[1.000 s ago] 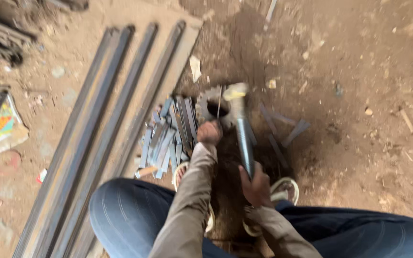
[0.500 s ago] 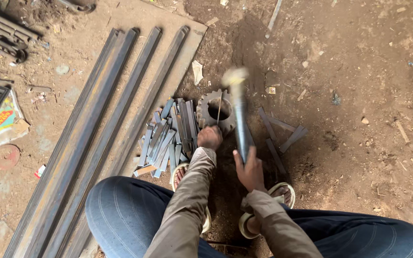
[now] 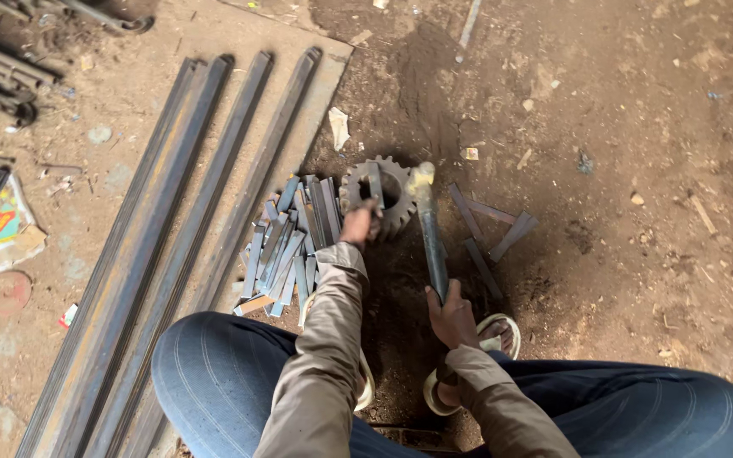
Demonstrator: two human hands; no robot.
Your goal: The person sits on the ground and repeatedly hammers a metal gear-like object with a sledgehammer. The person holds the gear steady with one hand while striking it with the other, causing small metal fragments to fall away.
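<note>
Head view, looking straight down: nearest to me are my knees in blue denim trousers (image 3: 214, 382), and between them my feet in pale open sandals (image 3: 502, 335) on the brown dirt ground (image 3: 638, 212). Both forearms, in tan long sleeves (image 3: 320, 365), stretch forward from the bottom edge.

My right hand (image 3: 450, 318) is wrapped tight around the lower end of a long grey metal-handled hammer (image 3: 430, 237). Its handle runs away from me, and its pale worn head sits at the right rim of a dark toothed steel gear wheel (image 3: 379, 195) lying flat on the dirt.

My left hand (image 3: 358, 225) lies at the near edge of that gear, fingers pinched on a short flat grey steel strip (image 3: 375, 182) that lies across the gear's central hole.

Just left of the gear is a heap of short flat grey steel strips (image 3: 286, 246), jumbled together. Right of the hammer, a few dark loose steel strips (image 3: 489, 225) lie crossed on the soil.

Farther left, several long dark steel bars (image 3: 188, 212) lie side by side on a dusty flat board (image 3: 316, 93), running diagonally toward the upper frame.
</note>
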